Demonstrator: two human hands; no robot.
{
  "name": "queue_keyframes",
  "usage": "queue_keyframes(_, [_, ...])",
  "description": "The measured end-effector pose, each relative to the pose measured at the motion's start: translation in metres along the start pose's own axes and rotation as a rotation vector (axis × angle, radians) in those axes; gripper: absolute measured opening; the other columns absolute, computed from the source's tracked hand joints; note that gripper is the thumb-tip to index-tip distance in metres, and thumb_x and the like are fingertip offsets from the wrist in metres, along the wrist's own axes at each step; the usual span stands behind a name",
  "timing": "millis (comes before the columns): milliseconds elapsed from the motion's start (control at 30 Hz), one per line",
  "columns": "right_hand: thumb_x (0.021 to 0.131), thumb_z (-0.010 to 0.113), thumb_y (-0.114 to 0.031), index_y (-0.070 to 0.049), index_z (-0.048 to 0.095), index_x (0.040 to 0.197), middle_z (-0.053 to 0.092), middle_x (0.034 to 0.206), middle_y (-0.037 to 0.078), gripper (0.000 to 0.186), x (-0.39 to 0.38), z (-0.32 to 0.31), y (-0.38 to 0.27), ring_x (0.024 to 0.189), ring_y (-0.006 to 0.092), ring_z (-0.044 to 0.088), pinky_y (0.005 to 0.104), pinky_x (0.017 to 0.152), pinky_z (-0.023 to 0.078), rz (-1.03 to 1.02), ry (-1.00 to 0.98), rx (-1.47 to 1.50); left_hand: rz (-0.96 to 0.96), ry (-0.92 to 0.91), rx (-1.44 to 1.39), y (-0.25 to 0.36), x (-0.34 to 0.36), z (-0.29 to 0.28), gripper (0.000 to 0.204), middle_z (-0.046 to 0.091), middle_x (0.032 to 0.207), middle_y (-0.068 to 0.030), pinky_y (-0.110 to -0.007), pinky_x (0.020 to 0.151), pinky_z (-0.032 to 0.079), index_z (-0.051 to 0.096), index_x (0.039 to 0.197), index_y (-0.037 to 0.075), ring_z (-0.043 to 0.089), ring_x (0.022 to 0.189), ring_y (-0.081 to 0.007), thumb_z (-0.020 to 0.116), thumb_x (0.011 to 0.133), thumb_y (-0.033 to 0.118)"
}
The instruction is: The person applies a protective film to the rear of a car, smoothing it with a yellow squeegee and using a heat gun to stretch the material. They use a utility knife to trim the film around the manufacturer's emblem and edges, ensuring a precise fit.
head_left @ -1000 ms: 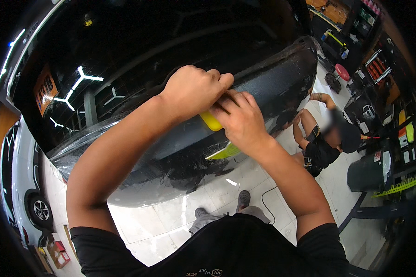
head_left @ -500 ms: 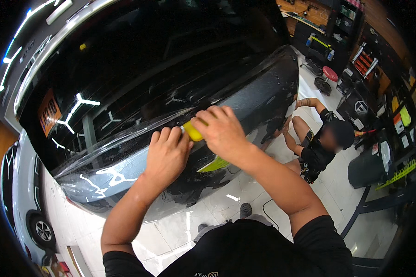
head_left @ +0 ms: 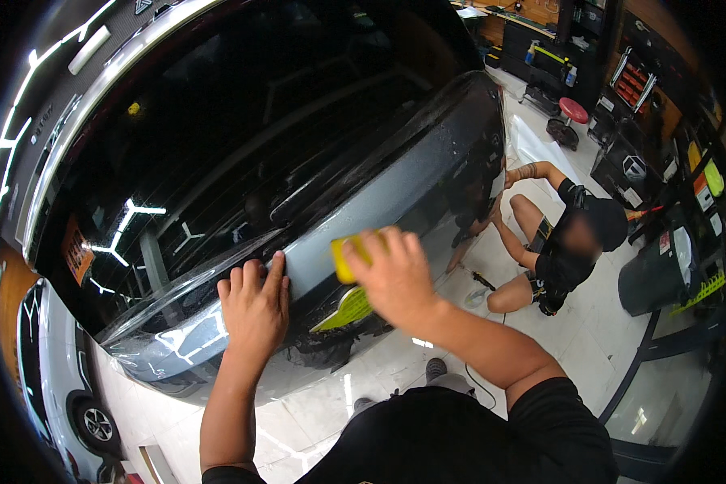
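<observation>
A dark grey car's rear panel [head_left: 427, 181] spans the middle, below the black rear window [head_left: 266, 105]. Wrinkled clear film [head_left: 161, 294] lies along the seam between them, its loose edge bunched toward the left. My right hand [head_left: 395, 274] is closed round a yellow squeegee [head_left: 344, 260], held against the panel right of the middle. To its left, my left hand [head_left: 254, 310] rests on the panel's upper edge, fingers stretched out and holding nothing. A yellow-green shape [head_left: 348, 311] shows on the panel below the squeegee.
A person [head_left: 577, 242] in black crouches at the car's right corner, hands on its side. Behind are a red stool [head_left: 573, 110] and a dark bin [head_left: 653, 278]. Another car [head_left: 60, 387] stands at left. A cable [head_left: 480, 387] lies on the floor.
My right hand has carried the squeegee down and right, onto the panel face. My left hand has shifted left and down, away from it. The view has moved slightly.
</observation>
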State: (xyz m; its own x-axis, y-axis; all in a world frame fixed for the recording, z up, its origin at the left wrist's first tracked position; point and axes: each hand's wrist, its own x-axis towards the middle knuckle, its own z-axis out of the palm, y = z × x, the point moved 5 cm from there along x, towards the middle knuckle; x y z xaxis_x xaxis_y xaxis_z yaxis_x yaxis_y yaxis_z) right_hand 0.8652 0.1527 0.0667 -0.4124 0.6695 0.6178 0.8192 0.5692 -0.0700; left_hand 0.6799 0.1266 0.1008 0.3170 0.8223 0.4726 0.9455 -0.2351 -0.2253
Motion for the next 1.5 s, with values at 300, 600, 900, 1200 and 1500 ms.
queue_keyframes(300, [0.087, 0.060, -0.015, -0.002, 0.039, 0.123, 0.064, 0.096, 0.019, 0.044, 0.017, -0.033, 0.344, 0.084, 0.0335, 0.067, 0.0410, 0.057, 0.054, 0.844, 0.261, 0.555, -0.053, -0.017, -0.002, 0.011, 0.009, -0.001, 0.035, 0.055, 0.097, -0.0089, -0.038, 0.075, 0.035, 0.065, 0.121, 0.011, 0.050, 0.087, -0.0251, 0.064, 0.086, 0.019])
queue_keyframes(600, [0.091, 0.061, -0.015, -0.002, 0.037, 0.121, 0.063, 0.093, 0.016, 0.041, 0.008, 0.014, 0.184, 0.076, 0.0288, 0.067, 0.0407, 0.064, 0.056, 0.816, -0.027, 0.721, -0.077, -0.026, 0.027, 0.011, 0.009, -0.002, 0.034, 0.054, 0.097, -0.0089, -0.038, 0.075, 0.034, 0.065, 0.120, 0.010, 0.049, 0.088, -0.0254, 0.063, 0.087, 0.019])
queue_keyframes(900, [0.090, 0.059, -0.016, 0.002, 0.041, 0.122, 0.062, 0.097, 0.019, 0.041, 0.038, -0.009, 0.250, 0.079, 0.0291, 0.068, 0.0404, 0.056, 0.055, 1.070, 0.109, 0.792, -0.056, -0.042, -0.020, 0.008, 0.012, -0.001, 0.034, 0.054, 0.095, -0.0089, -0.039, 0.075, 0.035, 0.065, 0.119, 0.010, 0.050, 0.088, -0.0254, 0.063, 0.087, 0.018])
queue_keyframes(1200, [0.084, 0.058, -0.015, 0.005, 0.040, 0.122, 0.064, 0.103, 0.031, 0.046, 0.050, 0.006, 0.204, 0.092, 0.0443, 0.065, 0.0469, 0.080, 0.053, 0.930, 0.033, 0.262, 0.088, -0.009, -0.067, -0.003, 0.011, -0.006, 0.032, 0.050, 0.084, -0.0072, -0.038, 0.072, 0.035, 0.066, 0.116, 0.009, 0.050, 0.082, -0.0242, 0.064, 0.086, 0.021])
queue_keyframes(1500, [0.085, 0.056, -0.010, 0.008, 0.041, 0.125, 0.062, 0.101, 0.034, 0.047, 0.026, 0.034, -0.111, 0.094, 0.0452, 0.063, 0.0510, 0.083, 0.050, 0.703, -0.307, 0.852, 0.172, 0.008, -0.234, -0.041, 0.017, -0.029, 0.027, 0.052, 0.081, -0.0101, -0.038, 0.072, 0.037, 0.070, 0.110, 0.009, 0.051, 0.081, -0.0259, 0.059, 0.088, 0.022])
